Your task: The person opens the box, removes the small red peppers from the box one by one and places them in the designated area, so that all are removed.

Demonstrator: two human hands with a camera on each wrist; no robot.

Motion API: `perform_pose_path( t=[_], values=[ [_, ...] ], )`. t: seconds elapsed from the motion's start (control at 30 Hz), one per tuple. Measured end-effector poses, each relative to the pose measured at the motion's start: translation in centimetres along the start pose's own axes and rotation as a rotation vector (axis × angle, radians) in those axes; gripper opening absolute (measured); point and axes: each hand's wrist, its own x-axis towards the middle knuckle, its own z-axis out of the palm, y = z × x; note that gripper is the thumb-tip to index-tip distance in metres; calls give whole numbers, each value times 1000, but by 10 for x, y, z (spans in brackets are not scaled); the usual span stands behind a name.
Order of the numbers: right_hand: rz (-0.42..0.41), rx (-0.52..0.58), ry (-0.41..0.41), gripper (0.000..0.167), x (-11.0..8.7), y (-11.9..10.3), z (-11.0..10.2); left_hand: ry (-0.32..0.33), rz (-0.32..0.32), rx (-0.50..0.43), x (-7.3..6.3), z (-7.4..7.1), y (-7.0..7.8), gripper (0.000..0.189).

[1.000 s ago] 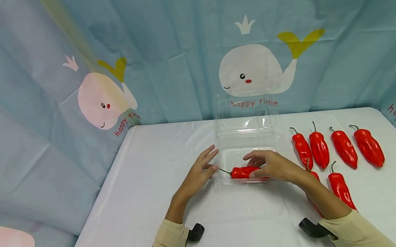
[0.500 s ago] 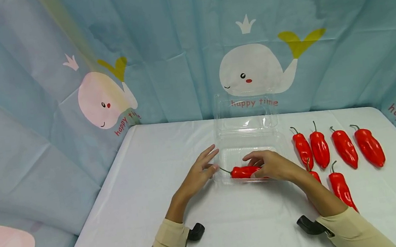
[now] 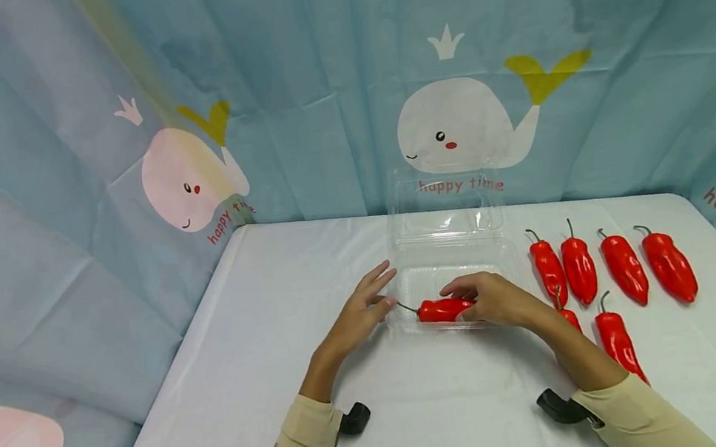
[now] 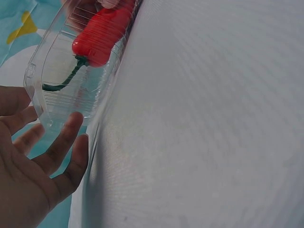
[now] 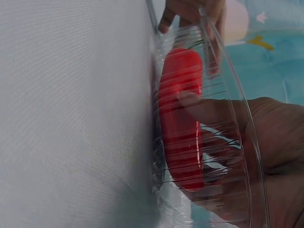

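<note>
A red chili pepper [image 3: 441, 309] lies lengthwise along the near side of a clear plastic clamshell box [image 3: 452, 253], its green stem toward the left. My right hand [image 3: 500, 301] reaches into the box and grips the pepper near its tip. In the right wrist view, the thumb [image 5: 204, 107] presses on the red pepper [image 5: 180, 121], seen through the box wall. My left hand [image 3: 358, 320] is at the box's left end, fingers extended. The left wrist view has its fingers [image 4: 66, 137] spread against or just beside the clear end wall [image 4: 54, 107], close to the stem.
The box's raised lid [image 3: 446, 205] leans at the back by the whale-print curtain [image 3: 322, 146]. Several more red chili peppers [image 3: 623, 269] lie on the white tablecloth [image 3: 274, 301] to the right, some partly behind the right forearm [image 3: 582, 352].
Hardly anything differs. My right hand's fingers have drawn in slightly over the pepper, while the left hand, the box and the other peppers stay where they were.
</note>
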Motion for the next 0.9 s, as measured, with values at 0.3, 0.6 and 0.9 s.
perform_pose_path(
  t=[0.3,0.6,0.9],
  values=[
    [17,-28,20,42,0,0,-4,-20,11,-33,-1,-1,2,58],
    [35,-22,81,44,-2,-1,-8,-20,9,-45,0,-1,1,58],
    [55,20,205,47,-12,-9,-18,-34,10,-54,0,-2,0,58]
  ],
)
